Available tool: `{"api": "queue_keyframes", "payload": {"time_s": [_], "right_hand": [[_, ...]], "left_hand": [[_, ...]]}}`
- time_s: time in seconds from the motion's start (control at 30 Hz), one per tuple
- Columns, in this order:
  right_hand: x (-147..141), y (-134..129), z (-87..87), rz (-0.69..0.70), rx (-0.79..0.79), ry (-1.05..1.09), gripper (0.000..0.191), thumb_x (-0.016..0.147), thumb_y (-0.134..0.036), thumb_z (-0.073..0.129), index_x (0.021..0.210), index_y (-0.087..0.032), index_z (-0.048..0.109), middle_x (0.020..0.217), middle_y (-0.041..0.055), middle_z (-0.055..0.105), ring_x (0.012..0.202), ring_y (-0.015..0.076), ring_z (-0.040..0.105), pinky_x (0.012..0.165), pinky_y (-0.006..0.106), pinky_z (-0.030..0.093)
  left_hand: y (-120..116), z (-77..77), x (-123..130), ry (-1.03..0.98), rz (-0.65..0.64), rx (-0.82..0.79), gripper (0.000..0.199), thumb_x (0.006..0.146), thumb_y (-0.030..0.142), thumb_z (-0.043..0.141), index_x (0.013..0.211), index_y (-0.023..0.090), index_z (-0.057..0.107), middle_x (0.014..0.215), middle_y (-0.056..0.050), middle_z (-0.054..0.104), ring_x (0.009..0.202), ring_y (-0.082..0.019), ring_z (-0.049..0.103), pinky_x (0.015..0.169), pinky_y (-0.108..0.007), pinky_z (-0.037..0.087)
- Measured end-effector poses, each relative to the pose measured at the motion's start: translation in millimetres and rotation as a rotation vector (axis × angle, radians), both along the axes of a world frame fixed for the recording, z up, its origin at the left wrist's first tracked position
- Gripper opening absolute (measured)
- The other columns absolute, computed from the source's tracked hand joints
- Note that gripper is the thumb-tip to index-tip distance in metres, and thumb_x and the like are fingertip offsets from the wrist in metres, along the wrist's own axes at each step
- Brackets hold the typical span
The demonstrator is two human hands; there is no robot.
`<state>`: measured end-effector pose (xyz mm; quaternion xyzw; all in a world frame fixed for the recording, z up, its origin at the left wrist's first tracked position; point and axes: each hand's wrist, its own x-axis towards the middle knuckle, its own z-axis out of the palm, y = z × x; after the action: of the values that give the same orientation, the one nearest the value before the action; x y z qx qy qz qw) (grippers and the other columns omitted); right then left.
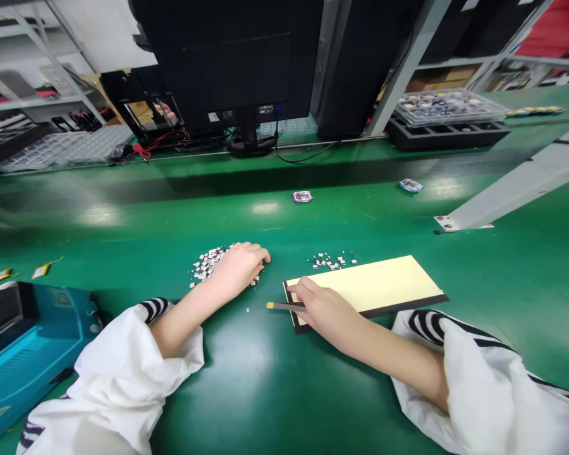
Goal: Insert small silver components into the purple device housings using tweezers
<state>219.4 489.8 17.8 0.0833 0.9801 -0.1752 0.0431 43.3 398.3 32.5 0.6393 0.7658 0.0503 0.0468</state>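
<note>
- Left hand [239, 270]: curled over a heap of small silver-and-black chips [208, 263]; cannot tell whether it grasps any.
- Right hand [325, 308]: grasping a slim yellow-tipped tool [284, 306], resting on a cream card [370, 285] atop a black board [408, 308].
- Smaller chip scatter [329, 259]: ahead of the right hand, just beyond the card.

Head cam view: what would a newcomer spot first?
The left hand rests on a heap of tiny silver-and-black pieces on the green bench. The right hand holds a yellow-tipped tool beside a pale yellow sheet on a black board. A blue machine sits far left.
</note>
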Motion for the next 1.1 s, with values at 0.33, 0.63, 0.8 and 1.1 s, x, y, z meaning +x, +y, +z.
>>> {"api": "queue_keyframes", "payload": {"time_s": [0.33,0.63,0.8,1.1], "right_hand": [[-6.2,10.3,-8.7,-0.13,-0.256,0.107,0.025,0.072,-0.017,0.062,0.084,-0.017,0.04,0.072,-0.0003,0.054,0.065,0.0144,0.057,0.055,0.023,0.043],[-2.8,8.4,-10.1,-0.202,-0.311,0.152,0.034,0.074,-0.017,0.058,0.073,-0.022,0.024,0.062,-0.0053,0.044,0.053,0.0134,0.049,0.045,0.021,0.033],[-3.8,3.1,-3.7,-0.218,-0.286,0.162,0.034,0.075,-0.015,0.055,0.07,-0.023,0.022,0.058,-0.0057,0.039,0.047,0.0127,0.042,0.044,0.022,0.028],[-4.1,5.9,-14.1,-0.214,-0.341,0.22,0.027,0.071,-0.012,0.054,0.076,-0.021,0.029,0.066,-0.0017,0.044,0.055,0.015,0.047,0.049,0.023,0.031]], "left_hand": [[-1.0,-0.4,3.7,-0.016,0.002,-0.038,0.027,0.074,0.004,0.042,0.094,0.015,0.057,0.09,-0.007,0.057,0.079,-0.019,0.056,0.069,-0.027,0.045],[0.4,-4.4,5.5,-0.015,-0.029,-0.003,0.024,0.074,0.002,0.042,0.088,0.014,0.058,0.086,-0.006,0.059,0.081,-0.019,0.054,0.074,-0.03,0.044],[0.9,-6.1,8.4,-0.012,0.025,0.013,0.027,0.075,0.002,0.04,0.092,0.013,0.058,0.088,-0.008,0.06,0.084,-0.02,0.054,0.076,-0.031,0.044],[1.0,-5.5,10.0,-0.11,0.018,0.125,0.026,0.074,0.005,0.04,0.091,0.014,0.057,0.086,-0.007,0.061,0.08,-0.019,0.056,0.073,-0.031,0.045]]}}
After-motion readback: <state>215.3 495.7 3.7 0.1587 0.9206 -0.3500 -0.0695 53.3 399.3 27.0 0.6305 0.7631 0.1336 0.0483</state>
